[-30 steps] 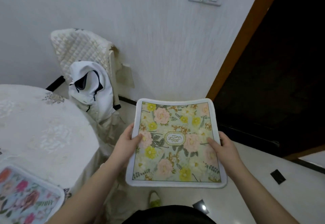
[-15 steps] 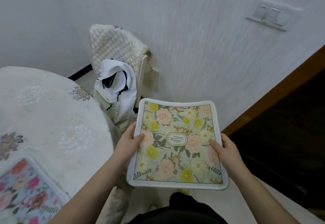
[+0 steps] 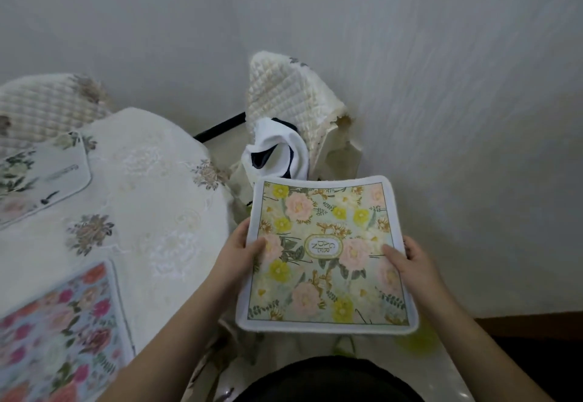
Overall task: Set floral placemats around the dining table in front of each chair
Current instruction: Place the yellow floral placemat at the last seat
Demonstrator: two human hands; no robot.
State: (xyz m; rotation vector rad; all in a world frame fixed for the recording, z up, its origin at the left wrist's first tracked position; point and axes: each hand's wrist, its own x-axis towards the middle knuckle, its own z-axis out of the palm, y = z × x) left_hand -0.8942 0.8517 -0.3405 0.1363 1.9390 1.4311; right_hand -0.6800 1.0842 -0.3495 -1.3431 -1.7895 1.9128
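I hold a green floral placemat (image 3: 325, 253) with pink and yellow flowers flat in the air, to the right of the round dining table (image 3: 151, 199). My left hand (image 3: 239, 253) grips its left edge, thumb on top. My right hand (image 3: 407, 259) grips its right edge the same way. On the table lie a blue placemat with red and pink flowers (image 3: 60, 332) at the near left and a pale floral placemat (image 3: 41, 177) at the far left. A chair with a quilted cream cover (image 3: 284, 92) stands just beyond the held mat.
A white and dark garment (image 3: 277, 155) hangs over the near chair. A second quilted chair (image 3: 41, 105) stands at the far left of the table. The white wall (image 3: 441, 86) runs close behind and to the right. A dark strip of floor (image 3: 536, 338) shows at lower right.
The view has swung left: the table and a second placemat and chair have come into sight, the doorway and switch have left. Both hands keep the same hold on the green mat.
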